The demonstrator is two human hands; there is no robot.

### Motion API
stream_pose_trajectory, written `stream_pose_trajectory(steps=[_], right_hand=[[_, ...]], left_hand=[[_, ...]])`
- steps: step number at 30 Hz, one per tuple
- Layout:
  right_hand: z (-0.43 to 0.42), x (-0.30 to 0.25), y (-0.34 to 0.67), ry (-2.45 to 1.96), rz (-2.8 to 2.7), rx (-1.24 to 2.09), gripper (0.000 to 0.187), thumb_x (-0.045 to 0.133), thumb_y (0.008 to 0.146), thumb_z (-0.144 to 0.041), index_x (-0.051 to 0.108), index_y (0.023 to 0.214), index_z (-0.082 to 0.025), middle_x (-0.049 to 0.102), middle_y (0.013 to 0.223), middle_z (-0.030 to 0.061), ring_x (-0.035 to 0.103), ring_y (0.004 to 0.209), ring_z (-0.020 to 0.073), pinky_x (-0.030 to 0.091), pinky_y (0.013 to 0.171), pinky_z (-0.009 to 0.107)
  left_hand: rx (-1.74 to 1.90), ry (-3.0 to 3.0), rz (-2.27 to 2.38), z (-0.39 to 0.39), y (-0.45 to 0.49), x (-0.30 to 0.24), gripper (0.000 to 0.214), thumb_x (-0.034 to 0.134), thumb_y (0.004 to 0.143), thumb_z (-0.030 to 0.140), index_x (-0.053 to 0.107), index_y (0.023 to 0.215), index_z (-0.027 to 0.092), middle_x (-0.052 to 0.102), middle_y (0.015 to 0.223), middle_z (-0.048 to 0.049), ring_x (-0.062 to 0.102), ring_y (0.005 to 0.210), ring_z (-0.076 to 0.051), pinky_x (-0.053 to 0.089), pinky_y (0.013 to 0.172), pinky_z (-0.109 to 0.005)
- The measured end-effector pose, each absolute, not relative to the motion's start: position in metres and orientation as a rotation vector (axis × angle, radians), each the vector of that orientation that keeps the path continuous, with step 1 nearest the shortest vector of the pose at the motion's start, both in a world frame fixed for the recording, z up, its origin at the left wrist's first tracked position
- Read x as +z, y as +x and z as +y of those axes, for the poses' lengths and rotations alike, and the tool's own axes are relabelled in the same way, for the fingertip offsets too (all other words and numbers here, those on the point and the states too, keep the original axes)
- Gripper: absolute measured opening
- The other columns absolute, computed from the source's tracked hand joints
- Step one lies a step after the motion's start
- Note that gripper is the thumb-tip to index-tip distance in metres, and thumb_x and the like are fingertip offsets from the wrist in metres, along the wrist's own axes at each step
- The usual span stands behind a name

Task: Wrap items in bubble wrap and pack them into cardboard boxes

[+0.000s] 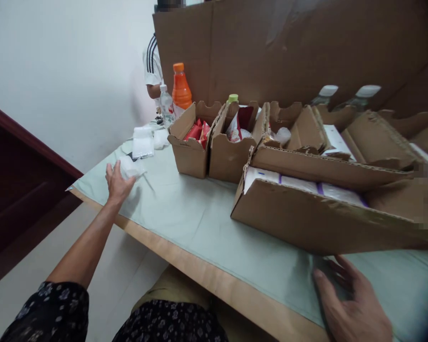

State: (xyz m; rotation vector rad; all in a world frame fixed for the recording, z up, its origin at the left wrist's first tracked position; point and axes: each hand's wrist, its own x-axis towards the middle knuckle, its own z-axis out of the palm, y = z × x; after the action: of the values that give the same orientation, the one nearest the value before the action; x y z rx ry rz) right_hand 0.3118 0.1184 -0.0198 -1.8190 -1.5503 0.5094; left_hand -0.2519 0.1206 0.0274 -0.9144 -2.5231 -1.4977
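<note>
At the table's left end, my left hand (118, 186) has its thumb and fingers around a crumpled white plastic bag (131, 167). The bag is slightly blurred, and a thin strip trails from its right side. Just behind it lie flat white packets (143, 142) in clear wrap. My right hand (355, 304) is low at the right, fingers apart and nothing visible in them. It is close in front of a long cardboard box (317, 225), which contains white packs with purple edges (299, 184).
Open cardboard bins (192, 159) stand in a row, some with red packets (199, 132). Behind are an orange bottle (181, 90), a clear bottle (166, 105) and a tall cardboard panel (271, 52). A person's striped sleeve (151, 59) shows at the back left. The table's front edge (185, 259) runs diagonally.
</note>
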Motion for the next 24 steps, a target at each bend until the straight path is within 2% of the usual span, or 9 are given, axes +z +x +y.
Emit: stream_pose_trajectory(steps=[2,5,7,10,14,17,19,22,24], right_hand=[[0.119,-0.019,0.312,-1.792,-1.556,0.486,0.076,0.060,0.080,-0.060,0.061,0.140,-0.013,0.069,0.130,0.0230,0.069,0.113,0.0425,0.054,0.094,0.058],[0.119,-0.020,0.315,-1.759,-1.545,0.466,0.075,0.062,0.078,-0.059,0.063,0.137,-0.012,0.071,0.126,0.0229,0.070,0.111,0.0427,0.054,0.094,0.059],[0.117,-0.021,0.316,-1.751,-1.516,0.453,0.076,0.063,0.078,-0.059,0.063,0.138,-0.013,0.072,0.124,0.0219,0.070,0.111,0.0431,0.054,0.094,0.060],[0.113,-0.017,0.312,-1.739,-1.418,0.379,0.065,0.064,0.082,-0.055,0.068,0.136,-0.018,0.074,0.124,0.0197,0.071,0.109,0.0412,0.053,0.095,0.059],[0.094,-0.013,0.294,-1.592,-1.261,0.124,0.039,0.061,0.094,-0.042,0.077,0.119,-0.017,0.076,0.118,0.0173,0.071,0.113,0.0376,0.052,0.102,0.058],[0.068,-0.012,0.270,-1.353,-1.472,0.052,0.026,0.064,0.095,-0.029,0.075,0.116,-0.018,0.078,0.112,0.0136,0.074,0.105,0.0316,0.056,0.098,0.052],[0.051,-0.010,0.250,-1.147,-1.726,0.094,0.037,0.069,0.092,-0.021,0.069,0.129,-0.020,0.075,0.120,0.0132,0.072,0.109,0.0298,0.058,0.096,0.048],[0.036,-0.001,0.222,-0.909,-1.987,0.111,0.064,0.072,0.088,-0.014,0.053,0.148,-0.023,0.060,0.146,0.0165,0.060,0.132,0.0330,0.055,0.102,0.051],[0.034,0.006,0.211,-0.861,-2.094,0.090,0.065,0.069,0.088,-0.010,0.052,0.148,-0.026,0.054,0.154,0.0158,0.051,0.143,0.0350,0.051,0.107,0.054]], left_hand=[[-1.684,-0.772,-2.501,0.129,-0.263,0.032,0.050,0.070,0.063,0.012,0.067,0.113,0.012,0.049,0.155,-0.0223,0.033,0.155,-0.037,0.021,0.130,-0.044],[-1.883,-0.596,-2.447,0.135,-0.264,0.038,0.018,0.062,0.076,0.022,0.063,0.093,0.016,0.070,0.120,-0.0138,0.055,0.135,-0.032,0.037,0.122,-0.046],[-2.061,-0.508,-2.404,0.130,-0.254,0.042,0.014,0.057,0.082,0.030,0.059,0.089,0.018,0.071,0.099,-0.0070,0.066,0.115,-0.029,0.052,0.108,-0.046],[-2.331,-0.499,-2.385,0.110,-0.224,0.045,0.017,0.062,0.078,0.034,0.059,0.088,0.019,0.070,0.082,-0.0025,0.071,0.092,-0.024,0.062,0.085,-0.040],[-2.801,-0.592,-2.545,0.078,-0.160,0.046,0.022,0.076,0.066,0.031,0.067,0.080,0.017,0.072,0.074,-0.0053,0.073,0.078,-0.024,0.064,0.072,-0.036],[-3.159,-0.638,-2.705,0.065,-0.107,0.045,0.023,0.080,0.061,0.026,0.071,0.078,0.014,0.073,0.073,-0.0062,0.072,0.070,-0.023,0.063,0.064,-0.034],[-3.230,-0.796,-2.798,0.062,-0.075,0.043,0.024,0.084,0.061,0.025,0.072,0.077,0.013,0.072,0.071,-0.0047,0.069,0.063,-0.020,0.060,0.060,-0.032],[-3.195,-1.159,-2.977,0.059,-0.036,0.039,0.031,0.090,0.058,0.029,0.071,0.077,0.013,0.068,0.065,-0.0004,0.062,0.056,-0.014,0.054,0.055,-0.026],[-3.036,-1.411,-3.149,0.056,-0.017,0.035,0.036,0.093,0.059,0.034,0.071,0.079,0.014,0.065,0.064,0.0015,0.058,0.053,-0.011,0.048,0.052,-0.022]])
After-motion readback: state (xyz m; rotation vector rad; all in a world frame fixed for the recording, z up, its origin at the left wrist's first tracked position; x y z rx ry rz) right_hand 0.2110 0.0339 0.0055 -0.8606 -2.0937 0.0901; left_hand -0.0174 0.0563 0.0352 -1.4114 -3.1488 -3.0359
